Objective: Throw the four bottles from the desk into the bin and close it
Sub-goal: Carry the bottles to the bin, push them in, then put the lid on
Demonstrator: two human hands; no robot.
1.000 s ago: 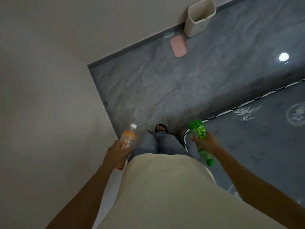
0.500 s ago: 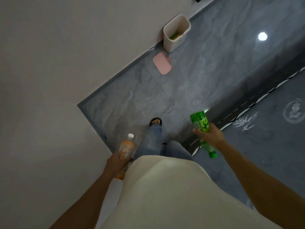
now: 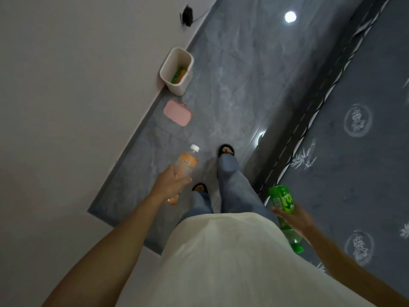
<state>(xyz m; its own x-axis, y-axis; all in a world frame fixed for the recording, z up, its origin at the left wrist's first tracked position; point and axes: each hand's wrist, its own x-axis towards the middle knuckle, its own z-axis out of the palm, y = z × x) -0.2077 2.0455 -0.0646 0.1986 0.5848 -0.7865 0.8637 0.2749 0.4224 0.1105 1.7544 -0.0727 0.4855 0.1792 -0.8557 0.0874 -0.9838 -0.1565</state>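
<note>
My left hand [image 3: 171, 183] grips an orange-labelled bottle [image 3: 186, 165] with a white cap, held out in front of my body. My right hand [image 3: 294, 219] holds a green bottle [image 3: 282, 201] upside down, its cap pointing toward me at the lower right. Ahead by the wall stands the open white bin [image 3: 177, 70]; a green and an orange bottle lie inside it. The pink lid [image 3: 177, 113] lies flat on the floor just in front of the bin.
A white wall [image 3: 77, 107] runs along my left. Grey tiled floor [image 3: 232, 85] stretches ahead, and a dark patterned mat [image 3: 354, 151] covers the right side. A black plug with a cord [image 3: 187, 15] hangs on the wall beyond the bin. My feet in black sandals [image 3: 225, 149] stand mid-floor.
I have walked closer to the bin, which now appears larger and nearer. My left hand has lifted the orange bottle forward; my right hand with the green bottle has dropped lower and to the right.
</note>
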